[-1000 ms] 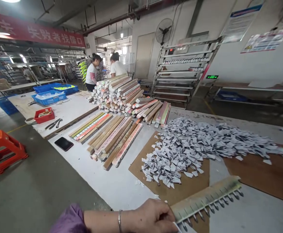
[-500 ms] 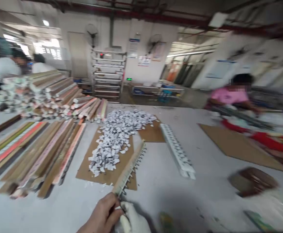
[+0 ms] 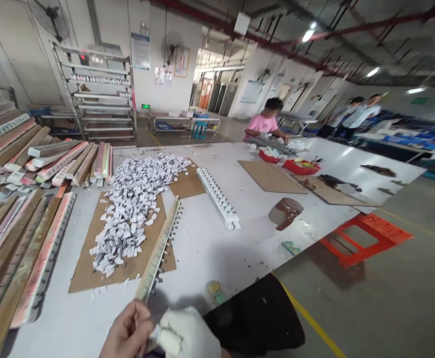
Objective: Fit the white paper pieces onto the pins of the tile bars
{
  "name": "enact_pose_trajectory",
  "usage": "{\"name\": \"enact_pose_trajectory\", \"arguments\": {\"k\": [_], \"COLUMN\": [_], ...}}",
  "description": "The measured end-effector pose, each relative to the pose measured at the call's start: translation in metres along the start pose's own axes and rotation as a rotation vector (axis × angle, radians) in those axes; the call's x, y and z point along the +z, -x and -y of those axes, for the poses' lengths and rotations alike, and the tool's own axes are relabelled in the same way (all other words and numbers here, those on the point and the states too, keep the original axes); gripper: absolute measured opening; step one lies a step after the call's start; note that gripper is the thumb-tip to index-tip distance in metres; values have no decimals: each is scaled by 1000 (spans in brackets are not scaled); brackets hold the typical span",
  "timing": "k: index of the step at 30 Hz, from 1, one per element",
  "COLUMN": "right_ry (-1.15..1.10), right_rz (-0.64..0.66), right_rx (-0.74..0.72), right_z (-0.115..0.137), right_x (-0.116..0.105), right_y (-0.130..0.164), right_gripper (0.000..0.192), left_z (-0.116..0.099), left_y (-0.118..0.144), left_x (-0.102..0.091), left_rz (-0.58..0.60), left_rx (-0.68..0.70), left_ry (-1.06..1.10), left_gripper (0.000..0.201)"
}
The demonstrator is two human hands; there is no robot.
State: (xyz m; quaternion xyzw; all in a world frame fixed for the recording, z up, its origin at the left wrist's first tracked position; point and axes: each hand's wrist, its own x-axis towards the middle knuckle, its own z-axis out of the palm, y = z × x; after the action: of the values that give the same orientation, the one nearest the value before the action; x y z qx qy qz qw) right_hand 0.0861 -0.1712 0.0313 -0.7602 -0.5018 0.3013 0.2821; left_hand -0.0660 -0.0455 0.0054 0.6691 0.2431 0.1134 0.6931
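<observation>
My bare left hand (image 3: 128, 332) and my white-gloved right hand (image 3: 187, 334) meet at the bottom edge. Both are closed on the near end of a long pale pin strip (image 3: 160, 247). The strip runs away from me over the table, with small metal pins along its right side. Its far half lies over a brown cardboard sheet (image 3: 85, 278). On that sheet, to the strip's left, is a heap of small white paper pieces (image 3: 133, 199). A second, white pin strip (image 3: 217, 196) lies free on the table further right.
Long wooden strips (image 3: 19, 243) lie side by side on the left, with a stack (image 3: 42, 151) behind. A brown object (image 3: 286, 211) and a red stool (image 3: 367, 236) are at right. A person in pink (image 3: 264, 124) works at the far end. A metal rack (image 3: 98, 94) stands behind.
The view has swung right, from the strip stacks toward the table's far end. My gloved right hand has joined the left at the strip's near end.
</observation>
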Motion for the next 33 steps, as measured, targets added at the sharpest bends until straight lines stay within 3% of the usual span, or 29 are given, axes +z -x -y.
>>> {"name": "enact_pose_trajectory", "arguments": {"k": [2, 4, 7, 10, 12, 14, 20, 24, 33], "right_ry": [-45, -87, -62, 183, 370, 489, 622, 667, 640], "right_rz": [-50, -34, 82, 93, 62, 55, 21, 9, 121], "right_rx": [-14, -24, 16, 63, 80, 70, 32, 13, -19], "right_z": [5, 7, -2, -18, -26, -28, -17, -16, -12], "right_x": [4, 8, 16, 26, 33, 39, 57, 63, 57], "right_y": [3, 3, -2, -12, -20, -26, -35, -36, -51], "right_gripper": [30, 32, 32, 31, 30, 29, 25, 24, 16], "left_z": [-5, -8, -6, 1, 5, 9, 9, 10, 24], "left_y": [4, 6, 3, -6, -14, -20, -23, -23, -26], "left_x": [7, 10, 3, -13, -22, -26, -28, -33, -44], "left_rz": [-136, -157, -81, -171, -216, -166, -121, -121, -41], "left_rx": [150, 227, 165, 119, 160, 178, 61, 86, 74], "left_ry": [-255, -468, -629, -812, -978, -1085, -924, -837, -813], "left_gripper": [38, 36, 34, 22, 41, 58, 33, 34, 42]}}
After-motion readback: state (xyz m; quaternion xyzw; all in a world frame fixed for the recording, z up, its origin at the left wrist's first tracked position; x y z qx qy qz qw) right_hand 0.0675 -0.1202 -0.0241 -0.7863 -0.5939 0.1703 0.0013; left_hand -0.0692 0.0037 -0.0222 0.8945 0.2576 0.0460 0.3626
